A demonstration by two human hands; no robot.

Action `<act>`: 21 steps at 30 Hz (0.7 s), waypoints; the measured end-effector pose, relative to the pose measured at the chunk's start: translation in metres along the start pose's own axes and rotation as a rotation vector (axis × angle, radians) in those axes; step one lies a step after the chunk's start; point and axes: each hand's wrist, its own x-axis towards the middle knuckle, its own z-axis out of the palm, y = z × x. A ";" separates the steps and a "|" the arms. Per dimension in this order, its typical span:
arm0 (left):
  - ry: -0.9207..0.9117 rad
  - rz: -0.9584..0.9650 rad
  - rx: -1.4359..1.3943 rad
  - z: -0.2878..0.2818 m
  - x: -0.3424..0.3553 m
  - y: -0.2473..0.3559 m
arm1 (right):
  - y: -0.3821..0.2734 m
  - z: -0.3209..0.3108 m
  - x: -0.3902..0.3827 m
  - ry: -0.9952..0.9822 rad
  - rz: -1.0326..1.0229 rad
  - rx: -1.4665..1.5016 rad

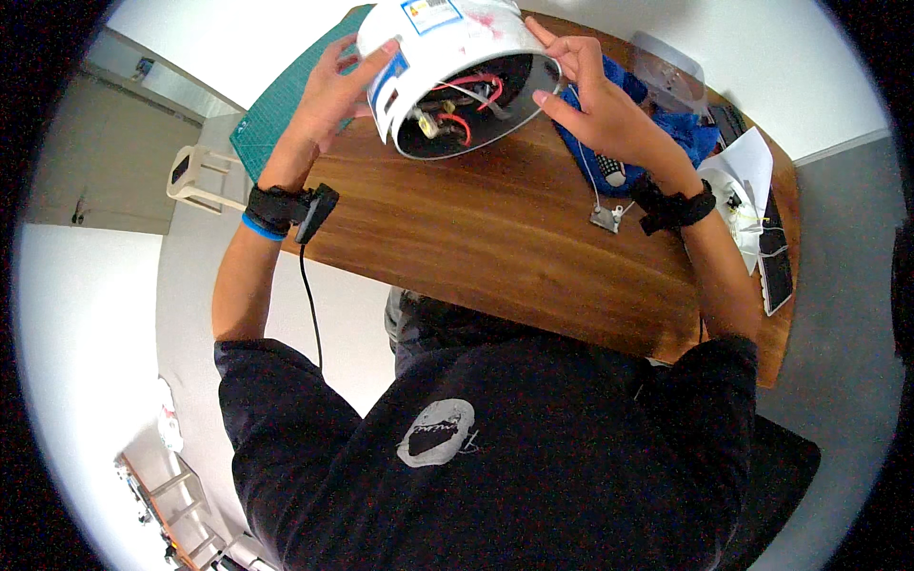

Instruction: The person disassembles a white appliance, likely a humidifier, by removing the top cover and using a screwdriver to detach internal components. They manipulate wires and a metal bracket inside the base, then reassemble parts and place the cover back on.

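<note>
Above the far side of the wooden table (457,209) a white, round appliance housing (457,48) is held up on a tilt, its open end turned toward me. Red and white wires (457,119) and a pale connector show in its dark inside. My left hand (341,90) grips the housing's left side, thumb over the wall beside a blue-edged label. On the right, my right hand (600,105) holds the rim, with the thumb near the opening and the fingers on the outer wall. Both wrists wear black straps.
A blue cloth (681,133) lies behind my right hand, near a clear plastic container (671,71). A small metal part (605,219) on a thin wire rests on the table. Farther right are a white round part (733,214) and a keyboard (778,271). A green mat (271,119) covers the left end.
</note>
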 end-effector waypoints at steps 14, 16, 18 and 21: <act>-0.015 0.112 0.079 0.007 0.018 0.008 | -0.012 -0.023 0.007 -0.127 0.083 -0.101; 0.030 0.137 0.090 0.007 0.015 0.008 | -0.011 -0.022 0.008 -0.137 0.063 -0.134; 0.051 0.095 0.092 0.006 0.019 0.006 | -0.008 -0.021 0.009 -0.120 0.024 -0.107; 0.118 0.136 0.216 0.003 0.033 0.004 | 0.014 -0.014 0.013 -0.074 -0.072 -0.032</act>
